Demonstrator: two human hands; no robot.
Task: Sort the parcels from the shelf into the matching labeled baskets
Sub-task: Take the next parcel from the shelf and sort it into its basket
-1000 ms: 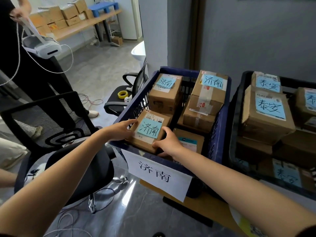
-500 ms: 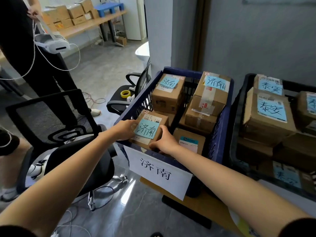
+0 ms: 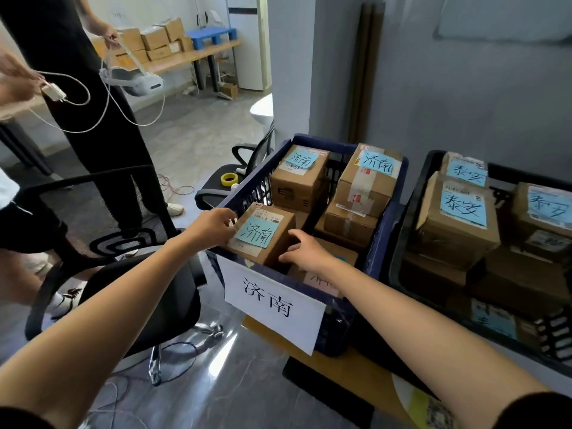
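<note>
A small cardboard parcel [image 3: 280,222] with a blue handwritten note sits in the front left corner of the dark blue basket [image 3: 385,230]. My left hand [image 3: 215,226] grips its left edge at the basket rim. My right hand [image 3: 305,250] presses against its right side. A white paper sign [image 3: 272,301] with the same two characters hangs on the basket's front. Other parcels with matching blue notes [image 3: 298,178] [image 3: 366,181] fill the back of this basket. A black basket [image 3: 405,243] to the right holds parcels with a different blue note [image 3: 458,218].
A black mesh office chair [image 3: 123,274] stands close on the left. A second chair [image 3: 229,181] with a yellow tape roll is behind the basket. A person in black [image 3: 93,113] holds a white headset with cables. Far back, a bench [image 3: 173,57] carries more boxes.
Both hands have stayed on the front parcel, which has settled slightly lower into the basket corner. The person on the left has shifted and lifted the headset cables.
</note>
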